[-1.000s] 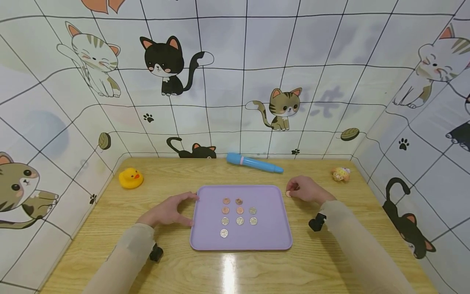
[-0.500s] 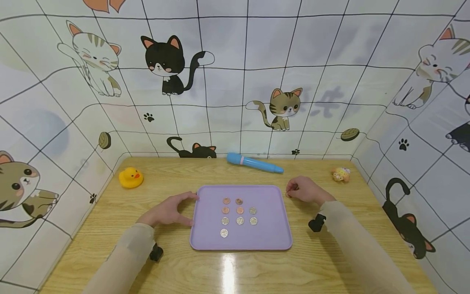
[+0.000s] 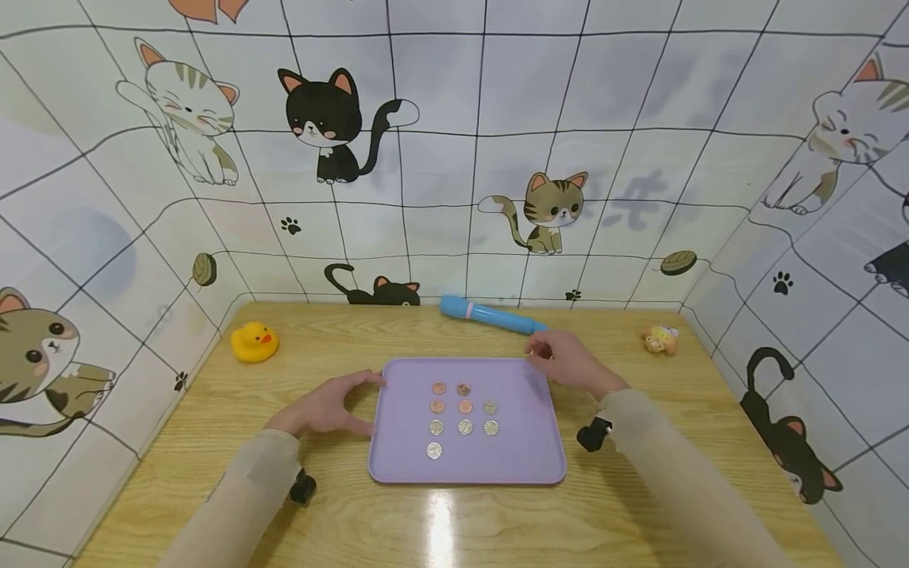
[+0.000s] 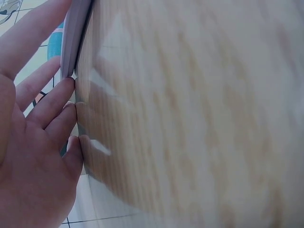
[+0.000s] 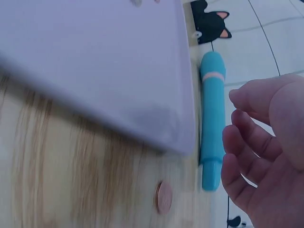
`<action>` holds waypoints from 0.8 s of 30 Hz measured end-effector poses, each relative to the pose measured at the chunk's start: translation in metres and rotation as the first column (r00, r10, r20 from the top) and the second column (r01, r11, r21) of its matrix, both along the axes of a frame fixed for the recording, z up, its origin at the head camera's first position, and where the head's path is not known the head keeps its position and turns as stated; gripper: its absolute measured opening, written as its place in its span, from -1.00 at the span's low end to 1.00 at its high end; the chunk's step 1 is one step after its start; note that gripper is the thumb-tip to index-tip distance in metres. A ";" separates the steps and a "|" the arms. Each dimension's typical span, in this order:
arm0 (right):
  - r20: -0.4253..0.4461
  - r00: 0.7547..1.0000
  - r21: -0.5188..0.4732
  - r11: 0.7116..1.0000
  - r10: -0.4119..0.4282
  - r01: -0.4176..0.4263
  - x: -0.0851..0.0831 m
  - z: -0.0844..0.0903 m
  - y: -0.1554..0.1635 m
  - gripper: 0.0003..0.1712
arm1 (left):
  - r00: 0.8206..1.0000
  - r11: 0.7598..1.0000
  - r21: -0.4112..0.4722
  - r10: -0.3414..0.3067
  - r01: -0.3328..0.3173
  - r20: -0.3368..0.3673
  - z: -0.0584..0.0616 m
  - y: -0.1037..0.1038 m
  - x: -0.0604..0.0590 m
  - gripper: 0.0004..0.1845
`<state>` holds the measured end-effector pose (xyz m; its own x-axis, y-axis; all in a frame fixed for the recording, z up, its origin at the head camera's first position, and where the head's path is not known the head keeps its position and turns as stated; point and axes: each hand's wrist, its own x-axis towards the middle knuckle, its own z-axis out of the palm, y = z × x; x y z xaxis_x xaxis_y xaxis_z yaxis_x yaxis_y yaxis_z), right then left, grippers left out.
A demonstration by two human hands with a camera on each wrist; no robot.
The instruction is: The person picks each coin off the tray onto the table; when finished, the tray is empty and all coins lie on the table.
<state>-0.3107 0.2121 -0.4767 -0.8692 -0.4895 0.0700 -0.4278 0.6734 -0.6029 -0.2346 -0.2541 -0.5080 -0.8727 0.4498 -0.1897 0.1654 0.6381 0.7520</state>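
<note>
A lilac tray [image 3: 525, 457] lies on the wooden table, with several copper and silver coins [image 3: 465, 427] in loose rows on it. My left hand [image 3: 330, 404] rests at the tray's left edge, fingers and thumb spread against the rim. In the left wrist view its fingertips meet the tray's side and the tabletop. Over the tray's far right corner is my right hand [image 3: 568, 363], its fingers loosely bent with nothing visible between them. The right wrist view shows a copper coin [image 5: 164, 197] on the wood just outside that corner; the hand covers this coin in the head view.
Behind the tray lies a blue marker-like stick [image 3: 490, 314], close to the right fingertips. A yellow rubber duck [image 3: 255, 341] sits at the back left and a small pastel figure [image 3: 660, 339] at the back right. Cat-printed walls [image 3: 440, 173] enclose the table.
My right hand has left the coin it was fingering beside the tray and moved left over the tray's far corner. The left hand and tray coins have stayed put.
</note>
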 end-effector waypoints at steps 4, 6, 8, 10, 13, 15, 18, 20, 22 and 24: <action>0.001 0.998 0.003 0.998 0.069 -0.069 0.000 0.004 -0.018 -0.84 | 1.000 1.000 0.000 -0.001 0.001 0.003 0.000 0.001 -0.001 -0.15; 0.015 0.994 0.010 0.994 0.105 -0.105 0.001 0.005 -0.026 -0.82 | 1.000 1.000 -0.005 -0.004 0.004 0.001 0.000 0.001 -0.001 -0.15; 0.027 0.989 0.017 0.990 0.143 -0.143 0.001 0.005 -0.034 -0.82 | 1.000 1.000 -0.010 -0.002 0.002 0.003 0.000 0.000 -0.002 -0.14; 0.031 0.982 0.028 0.982 0.186 -0.186 0.002 0.005 -0.042 -0.81 | 1.000 1.000 -0.014 -0.001 0.001 0.008 0.000 0.000 -0.002 -0.13; 0.032 0.970 0.044 0.969 0.241 -0.242 0.004 0.004 -0.054 -0.82 | 1.000 1.000 -0.017 -0.004 0.005 0.004 0.001 0.000 -0.002 -0.12; 0.043 0.963 0.053 0.962 0.266 -0.268 0.005 0.003 -0.061 -0.82 | 1.000 1.000 -0.018 -0.001 0.002 0.007 0.001 0.000 -0.002 -0.12; 0.068 0.957 0.064 0.956 0.281 -0.285 0.007 0.000 -0.071 -0.83 | 1.000 1.000 -0.015 0.005 -0.004 0.010 0.001 0.000 -0.001 -0.14; 0.079 0.957 0.074 0.955 0.281 -0.286 0.007 -0.003 -0.076 -0.83 | 1.000 1.000 -0.014 0.009 -0.009 0.014 0.001 0.000 -0.001 -0.14; 0.084 0.957 0.085 0.955 0.276 -0.283 0.007 -0.006 -0.080 -0.83 | 1.000 1.000 -0.014 0.006 -0.006 0.012 0.001 0.001 0.000 -0.15; 0.076 0.955 0.086 0.952 0.287 -0.293 0.008 -0.008 -0.084 -0.82 | 1.000 1.000 -0.010 0.002 -0.002 0.008 0.001 0.001 0.000 -0.15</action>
<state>-0.3029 0.1279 -0.4843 -0.6898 -0.7230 -0.0385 -0.5772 0.5813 -0.5734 -0.2347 -0.2532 -0.5070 -0.8719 0.4461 -0.2018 0.1578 0.6462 0.7467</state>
